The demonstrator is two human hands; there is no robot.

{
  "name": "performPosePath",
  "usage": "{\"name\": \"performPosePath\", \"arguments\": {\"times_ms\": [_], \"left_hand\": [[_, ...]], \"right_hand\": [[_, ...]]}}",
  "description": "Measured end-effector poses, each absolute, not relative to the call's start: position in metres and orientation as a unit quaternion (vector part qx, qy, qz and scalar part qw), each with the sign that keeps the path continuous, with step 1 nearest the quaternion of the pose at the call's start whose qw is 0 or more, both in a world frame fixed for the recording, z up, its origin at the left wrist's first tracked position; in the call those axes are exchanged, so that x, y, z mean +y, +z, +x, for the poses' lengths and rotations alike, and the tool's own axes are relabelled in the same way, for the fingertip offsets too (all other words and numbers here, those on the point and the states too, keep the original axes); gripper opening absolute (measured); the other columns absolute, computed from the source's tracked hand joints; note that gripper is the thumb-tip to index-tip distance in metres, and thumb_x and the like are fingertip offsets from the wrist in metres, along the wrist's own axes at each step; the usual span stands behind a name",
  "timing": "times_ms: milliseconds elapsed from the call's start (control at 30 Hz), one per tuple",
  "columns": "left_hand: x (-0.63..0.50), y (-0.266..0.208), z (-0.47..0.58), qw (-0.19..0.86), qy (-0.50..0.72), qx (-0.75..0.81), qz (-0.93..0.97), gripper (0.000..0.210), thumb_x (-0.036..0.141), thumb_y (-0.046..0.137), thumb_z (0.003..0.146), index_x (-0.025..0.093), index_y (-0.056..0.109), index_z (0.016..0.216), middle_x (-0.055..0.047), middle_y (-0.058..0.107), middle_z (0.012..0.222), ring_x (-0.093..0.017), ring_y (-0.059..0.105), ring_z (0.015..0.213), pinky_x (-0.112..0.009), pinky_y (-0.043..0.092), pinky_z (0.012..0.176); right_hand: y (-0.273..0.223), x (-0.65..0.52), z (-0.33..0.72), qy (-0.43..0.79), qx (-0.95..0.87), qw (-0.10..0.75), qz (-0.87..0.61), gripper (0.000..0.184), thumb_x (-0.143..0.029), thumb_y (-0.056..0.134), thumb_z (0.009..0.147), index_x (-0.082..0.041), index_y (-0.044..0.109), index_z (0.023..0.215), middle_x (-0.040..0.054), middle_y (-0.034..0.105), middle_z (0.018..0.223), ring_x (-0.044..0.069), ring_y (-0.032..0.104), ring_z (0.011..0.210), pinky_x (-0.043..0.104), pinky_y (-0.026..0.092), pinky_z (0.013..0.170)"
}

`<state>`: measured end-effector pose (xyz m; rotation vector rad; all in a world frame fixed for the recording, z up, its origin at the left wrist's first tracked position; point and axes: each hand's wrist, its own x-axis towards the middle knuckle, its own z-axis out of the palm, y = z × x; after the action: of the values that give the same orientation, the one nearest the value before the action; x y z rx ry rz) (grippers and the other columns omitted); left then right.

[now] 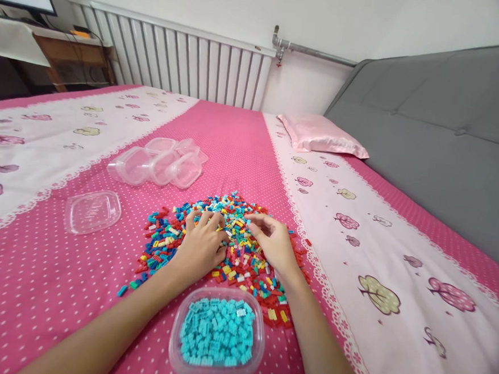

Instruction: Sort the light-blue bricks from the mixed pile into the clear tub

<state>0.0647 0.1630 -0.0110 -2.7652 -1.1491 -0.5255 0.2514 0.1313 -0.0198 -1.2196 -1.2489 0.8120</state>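
A loose heap of small toy building bricks (pixel 244 259) in red, blue, yellow, white, green and turquoise lies in front of me. My left hand (pixel 203 241) rests over the heap's left part, fingers bent and apart, their tips among the bricks. On the right side, my right hand (pixel 273 243) has its thumb and fingertips drawn together at the bricks; whatever is between them is too small to make out. Between my forearms stands a clear plastic container (pixel 174 341) holding many turquoise bricks (pixel 217 333), with one whitish brick on top.
Several clear empty containers (pixel 161 164) lie together beyond the heap to the left. A clear lid (pixel 94 213) lies nearer on the pink bedspread (pixel 20 285). Farther off are a pink pillow (pixel 323 136), a grey headboard (pixel 441 132) and a white radiator (pixel 177 56).
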Motion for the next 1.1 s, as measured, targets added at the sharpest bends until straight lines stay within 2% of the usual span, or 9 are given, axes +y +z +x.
{"name": "performPosePath", "arguments": {"times_ms": [233, 367, 467, 567, 667, 733, 833, 933, 1100], "left_hand": [[0.163, -0.005, 0.058, 0.014, -0.233, -0.345, -0.909, 0.011, 0.020, 0.062, 0.083, 0.024, 0.073, 0.084, -0.006, 0.067, 0.117, -0.030, 0.055, 0.115, -0.058, 0.023, 0.109], [0.161, 0.000, 0.057, -0.071, -0.279, -0.354, -0.890, 0.014, 0.022, 0.065, 0.081, 0.026, 0.075, 0.090, -0.001, 0.074, 0.093, -0.024, 0.063, 0.099, -0.057, 0.020, 0.112], [0.161, 0.002, 0.057, -0.151, -0.309, -0.381, -0.858, 0.015, 0.027, 0.068, 0.079, 0.027, 0.076, 0.092, 0.000, 0.075, 0.090, -0.023, 0.066, 0.093, -0.056, 0.022, 0.113], [0.162, 0.003, 0.056, -0.231, -0.329, -0.382, -0.832, 0.015, 0.028, 0.069, 0.078, 0.027, 0.077, 0.090, 0.000, 0.078, 0.091, -0.023, 0.069, 0.091, -0.053, 0.031, 0.110], [0.163, 0.006, 0.054, -0.305, -0.343, -0.361, -0.812, 0.015, 0.029, 0.069, 0.077, 0.023, 0.078, 0.088, -0.002, 0.079, 0.089, -0.022, 0.072, 0.086, -0.040, 0.049, 0.094], [0.163, 0.008, 0.053, -0.349, -0.346, -0.343, -0.801, 0.016, 0.029, 0.068, 0.078, 0.020, 0.078, 0.088, -0.003, 0.079, 0.089, -0.021, 0.072, 0.084, -0.033, 0.054, 0.082], [0.162, 0.011, 0.053, -0.385, -0.357, -0.326, -0.786, 0.017, 0.028, 0.067, 0.079, 0.018, 0.077, 0.088, -0.003, 0.079, 0.088, -0.019, 0.072, 0.081, -0.029, 0.056, 0.077], [0.160, 0.014, 0.052, -0.373, -0.382, -0.319, -0.783, 0.016, 0.028, 0.068, 0.080, 0.019, 0.076, 0.089, -0.003, 0.078, 0.085, -0.018, 0.071, 0.078, -0.029, 0.055, 0.074], [0.153, 0.020, 0.051, -0.301, -0.399, -0.307, -0.810, 0.013, 0.030, 0.070, 0.083, 0.020, 0.077, 0.090, -0.003, 0.077, 0.087, -0.020, 0.069, 0.084, -0.033, 0.050, 0.081]], "right_hand": [[-0.019, 0.131, 0.253, 0.366, -0.528, 0.571, -0.511, 0.021, -0.033, 0.067, 0.082, -0.021, 0.073, 0.098, 0.0047, 0.072, 0.089, 0.020, 0.066, 0.083, 0.032, 0.053, 0.074], [-0.020, 0.129, 0.251, 0.399, -0.523, 0.565, -0.498, 0.019, -0.034, 0.070, 0.079, -0.021, 0.067, 0.093, 0.0030, 0.069, 0.087, 0.019, 0.067, 0.081, 0.031, 0.053, 0.076], [-0.019, 0.126, 0.247, 0.428, -0.525, 0.550, -0.489, 0.017, -0.033, 0.069, 0.079, -0.021, 0.060, 0.087, 0.0008, 0.067, 0.084, 0.017, 0.067, 0.075, 0.030, 0.053, 0.073], [-0.018, 0.121, 0.244, 0.448, -0.533, 0.528, -0.486, 0.013, -0.028, 0.065, 0.081, -0.023, 0.053, 0.084, -0.0028, 0.062, 0.078, 0.014, 0.061, 0.065, 0.026, 0.048, 0.063], [-0.014, 0.115, 0.242, 0.469, -0.551, 0.489, -0.487, 0.005, -0.027, 0.058, 0.086, -0.023, 0.056, 0.086, -0.0065, 0.049, 0.065, 0.012, 0.046, 0.054, 0.023, 0.036, 0.051], [-0.010, 0.111, 0.241, 0.480, -0.563, 0.466, -0.485, 0.011, -0.030, 0.053, 0.090, -0.023, 0.059, 0.084, -0.0074, 0.040, 0.059, 0.012, 0.037, 0.051, 0.023, 0.029, 0.048], [-0.004, 0.105, 0.239, 0.486, -0.572, 0.454, -0.479, 0.020, -0.037, 0.050, 0.095, -0.023, 0.058, 0.083, -0.0073, 0.034, 0.059, 0.012, 0.031, 0.051, 0.024, 0.026, 0.049], [-0.002, 0.102, 0.239, 0.476, -0.584, 0.446, -0.483, 0.027, -0.048, 0.050, 0.097, -0.023, 0.057, 0.089, -0.0065, 0.037, 0.064, 0.013, 0.033, 0.055, 0.025, 0.027, 0.052], [-0.005, 0.104, 0.239, 0.473, -0.628, 0.414, -0.459, 0.039, -0.060, 0.055, 0.094, -0.022, 0.064, 0.094, -0.0017, 0.054, 0.075, 0.016, 0.046, 0.069, 0.027, 0.035, 0.062]]}}
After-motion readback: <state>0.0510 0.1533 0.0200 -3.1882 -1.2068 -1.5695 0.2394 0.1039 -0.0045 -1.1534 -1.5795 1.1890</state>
